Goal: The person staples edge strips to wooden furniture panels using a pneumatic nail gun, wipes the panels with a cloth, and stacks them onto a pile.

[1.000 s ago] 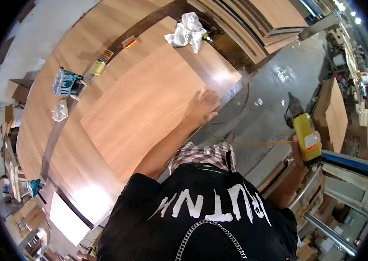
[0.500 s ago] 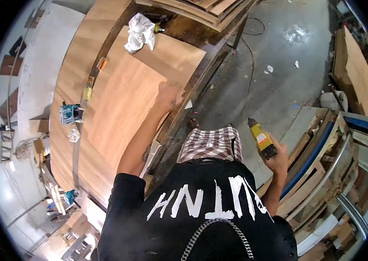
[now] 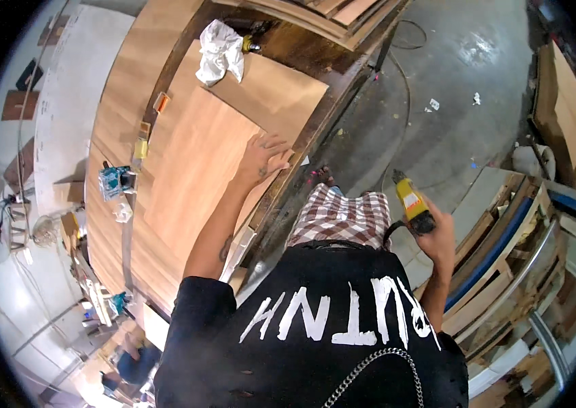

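Observation:
My left hand [image 3: 265, 156] lies on a light wood-grain panel [image 3: 186, 156], its fingers spread and reaching over the corner by the workbench's edge. Beneath that panel another brown sheet [image 3: 281, 88] shows along the far side. At my right side, over the floor, my right hand [image 3: 435, 238] is wrapped round a yellow-and-black power tool [image 3: 410, 200]. The tool's narrow dark nose points away from me; its exact kind is unclear. A crumpled white plastic bag [image 3: 220, 53] rests at the panels' far end, with a yellow-and-black object [image 3: 250, 45] beside it.
A teal power tool [image 3: 114, 182] and a small orange-and-white box [image 3: 160, 103] lie left of the panels. Stacked boards [image 3: 342, 24] stand at the far end. Timber offcuts [image 3: 485, 231] fill the right side. A thin hose [image 3: 407, 115] crosses the floor. Another person [image 3: 137, 360] is at lower left.
My left hand's fingers look more spread on the panel. My right hand, still holding the yellow tool, has shifted slightly away from me. Another person has come into view at lower left.

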A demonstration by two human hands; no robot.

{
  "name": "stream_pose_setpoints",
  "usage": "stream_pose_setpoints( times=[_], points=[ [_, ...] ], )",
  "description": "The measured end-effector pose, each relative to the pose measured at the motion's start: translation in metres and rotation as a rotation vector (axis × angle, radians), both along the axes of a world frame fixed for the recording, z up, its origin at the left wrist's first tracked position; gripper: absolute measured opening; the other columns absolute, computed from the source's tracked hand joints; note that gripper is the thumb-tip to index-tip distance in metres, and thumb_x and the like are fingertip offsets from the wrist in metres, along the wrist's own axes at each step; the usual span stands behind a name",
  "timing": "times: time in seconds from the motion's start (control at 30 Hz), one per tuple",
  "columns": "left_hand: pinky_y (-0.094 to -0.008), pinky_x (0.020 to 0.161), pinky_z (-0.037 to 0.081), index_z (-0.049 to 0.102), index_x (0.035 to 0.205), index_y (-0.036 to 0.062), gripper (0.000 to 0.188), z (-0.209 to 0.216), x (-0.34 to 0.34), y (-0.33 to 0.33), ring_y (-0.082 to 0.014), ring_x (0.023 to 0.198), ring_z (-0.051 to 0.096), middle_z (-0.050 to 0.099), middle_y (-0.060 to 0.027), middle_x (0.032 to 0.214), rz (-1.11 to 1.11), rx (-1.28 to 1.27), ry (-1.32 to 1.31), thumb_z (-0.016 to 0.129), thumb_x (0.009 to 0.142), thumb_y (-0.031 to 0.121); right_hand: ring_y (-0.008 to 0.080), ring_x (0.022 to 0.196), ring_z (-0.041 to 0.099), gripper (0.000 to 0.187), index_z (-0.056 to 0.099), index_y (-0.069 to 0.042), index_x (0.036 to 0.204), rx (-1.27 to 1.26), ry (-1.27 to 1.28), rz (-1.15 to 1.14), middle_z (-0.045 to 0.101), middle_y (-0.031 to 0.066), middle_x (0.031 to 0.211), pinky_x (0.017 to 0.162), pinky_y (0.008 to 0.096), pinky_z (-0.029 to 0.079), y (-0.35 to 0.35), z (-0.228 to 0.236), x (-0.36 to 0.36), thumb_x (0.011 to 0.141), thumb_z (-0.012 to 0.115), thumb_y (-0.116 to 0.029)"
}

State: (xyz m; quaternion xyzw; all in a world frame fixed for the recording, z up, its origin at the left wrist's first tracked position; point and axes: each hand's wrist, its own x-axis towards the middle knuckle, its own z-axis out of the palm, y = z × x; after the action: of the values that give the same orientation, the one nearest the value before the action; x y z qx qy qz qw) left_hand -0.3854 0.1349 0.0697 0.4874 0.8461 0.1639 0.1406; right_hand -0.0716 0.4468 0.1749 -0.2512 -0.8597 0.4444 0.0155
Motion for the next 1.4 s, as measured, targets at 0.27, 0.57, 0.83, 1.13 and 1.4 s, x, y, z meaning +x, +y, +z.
stream_pose_setpoints(
  times=[0.27,0.57,0.83,1.13,1.4],
  points=[
    [-0.0528,0.116,0.011,0.056,0.127,0.0096,0.053,-0.018,0.0,-0.005,-0.0284,0.14,0.029,0.049,-0.0065,0.139,-0.053,0.075,-0.168,0.066,0.082,0.037,0.0101,0.066,0.058,0.039,0.064,0.004,0.105,-0.609,-0.176,-0.089,0.065,0.0035,0.08,0.06,0.0268,0.046,-0.06,-0.023,-0.122,0.081,0.076,-0.023],
    [-0.0513,0.118,0.001,0.058,0.124,0.0028,0.049,-0.051,0.008,-0.013,-0.0279,0.139,0.032,0.055,-0.0082,0.133,-0.017,0.312,-0.158,0.064,0.081,0.025,0.0106,0.069,0.061,0.035,0.065,0.004,0.106,-0.454,-0.364,0.042,0.068,0.0067,0.083,0.062,0.0277,0.049,-0.095,-0.035,-0.181,0.081,0.075,-0.019],
    [-0.0492,0.119,0.002,0.059,0.122,0.004,0.047,-0.044,0.013,-0.009,-0.0253,0.138,0.035,0.055,-0.0074,0.134,0.012,0.249,-0.222,0.063,0.077,0.017,0.0163,0.078,0.068,0.035,0.066,0.004,0.103,-0.276,-0.369,0.219,0.071,0.0133,0.086,0.07,0.031,0.052,-0.106,-0.023,-0.205,0.08,0.074,-0.021],
    [-0.0434,0.12,0.014,0.042,0.139,0.0083,0.051,-0.066,0.017,-0.015,-0.018,0.134,0.04,0.038,-0.0075,0.148,-0.036,0.217,-0.492,0.056,0.09,0.015,0.0185,0.076,0.068,0.034,0.067,0.005,0.1,-0.242,-0.371,0.273,0.07,0.0173,0.084,0.068,0.0331,0.052,-0.11,-0.032,-0.203,0.078,0.073,-0.019],
    [-0.0368,0.112,0.034,0.03,0.146,0.0088,0.057,-0.082,0.028,-0.016,-0.0254,0.131,0.042,0.036,-0.0113,0.148,0.107,0.827,-0.768,0.053,0.094,0.016,0.021,0.078,0.069,0.035,0.066,0.005,0.101,-0.198,-0.44,0.239,0.07,0.0185,0.083,0.069,0.0338,0.052,-0.119,-0.021,-0.21,0.076,0.073,-0.019]
  ],
)
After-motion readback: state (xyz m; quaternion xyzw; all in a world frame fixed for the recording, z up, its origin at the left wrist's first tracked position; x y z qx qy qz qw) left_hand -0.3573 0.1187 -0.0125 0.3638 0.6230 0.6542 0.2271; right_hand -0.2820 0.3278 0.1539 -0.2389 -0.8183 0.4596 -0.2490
